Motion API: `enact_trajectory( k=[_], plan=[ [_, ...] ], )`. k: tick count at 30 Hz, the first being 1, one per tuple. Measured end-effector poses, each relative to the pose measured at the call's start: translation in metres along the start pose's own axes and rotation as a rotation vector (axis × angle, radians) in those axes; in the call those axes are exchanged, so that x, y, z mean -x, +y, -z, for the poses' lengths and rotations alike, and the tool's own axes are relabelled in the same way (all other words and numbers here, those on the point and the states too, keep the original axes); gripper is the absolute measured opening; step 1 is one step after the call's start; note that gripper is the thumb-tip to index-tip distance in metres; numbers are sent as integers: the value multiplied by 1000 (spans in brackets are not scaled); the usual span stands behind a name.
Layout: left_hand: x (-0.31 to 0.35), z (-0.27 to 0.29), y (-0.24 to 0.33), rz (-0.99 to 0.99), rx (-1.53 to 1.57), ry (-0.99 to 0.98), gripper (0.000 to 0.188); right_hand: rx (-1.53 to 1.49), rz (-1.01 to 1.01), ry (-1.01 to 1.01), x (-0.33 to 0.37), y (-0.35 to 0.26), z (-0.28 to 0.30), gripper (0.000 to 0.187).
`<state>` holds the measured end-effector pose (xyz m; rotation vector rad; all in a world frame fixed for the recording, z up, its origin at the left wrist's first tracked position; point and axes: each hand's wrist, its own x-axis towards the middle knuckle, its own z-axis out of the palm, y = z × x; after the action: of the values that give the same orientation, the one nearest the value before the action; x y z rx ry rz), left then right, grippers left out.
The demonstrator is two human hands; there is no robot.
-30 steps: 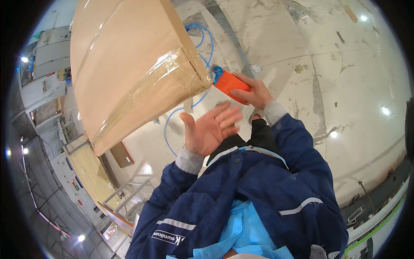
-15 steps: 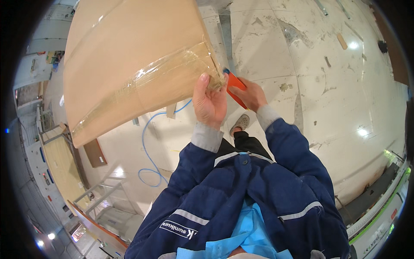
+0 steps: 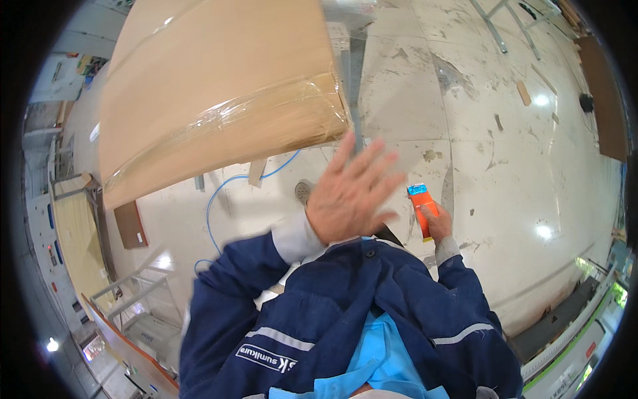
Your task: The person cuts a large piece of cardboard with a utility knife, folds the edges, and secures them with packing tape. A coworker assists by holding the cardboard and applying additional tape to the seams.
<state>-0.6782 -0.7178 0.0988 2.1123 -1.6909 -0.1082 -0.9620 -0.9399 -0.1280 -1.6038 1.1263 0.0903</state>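
Note:
A large flat cardboard-wrapped panel (image 3: 226, 73) fills the upper left, its near edge bound with shiny clear tape (image 3: 266, 101). My left hand (image 3: 355, 189) is open with fingers spread, slightly blurred and holding nothing. It hovers in front of my body, just below the package's near right corner; whether the fingertips touch that corner I cannot tell. Away to the right, my right hand (image 3: 436, 223) grips a flat orange tool (image 3: 423, 209) with a blue end pointing away from me. Its exact kind does not show.
A blue hose (image 3: 211, 209) loops over the floor, near a small cardboard strip (image 3: 256, 173). A grey metal beam (image 3: 357, 86) runs beside the package's right edge. Metal frames (image 3: 136, 292) stand at lower left; scraps (image 3: 524, 93) lie on the right-hand floor.
My left hand has let go of the package corner and spread its fingers. My right hand has drawn the orange tool away from the corner, right and toward me.

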Motion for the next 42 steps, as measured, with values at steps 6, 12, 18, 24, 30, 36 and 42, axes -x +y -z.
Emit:
enact_trajectory(
  k=[6, 12, 18, 24, 30, 36, 42],
  plan=[
    [-34, 13, -120, -277, -252, -361, 79, -214, 112, 45, -1, 0, -22, 40],
    [2, 51, -192, 108, -246, -188, 96, -523, 36, 26, 37, -2, -29, 48],
    [18, 97, -239, 601, -566, 202, 80, -628, 171, -123, 78, -41, -43, 62],
    [60, 69, -116, 643, 1017, -177, 73, -655, 471, -137, 131, -126, -102, 86],
    [95, 95, -111, 514, 1223, -636, 56, -461, 636, -97, 185, -192, -170, 89],
    [137, 121, -158, 401, 1072, -497, 32, -534, 652, -49, 221, -222, -248, 88],
    [100, 177, -229, 229, 347, -266, 17, -579, 541, 40, 237, -240, -310, 78]
  ],
)
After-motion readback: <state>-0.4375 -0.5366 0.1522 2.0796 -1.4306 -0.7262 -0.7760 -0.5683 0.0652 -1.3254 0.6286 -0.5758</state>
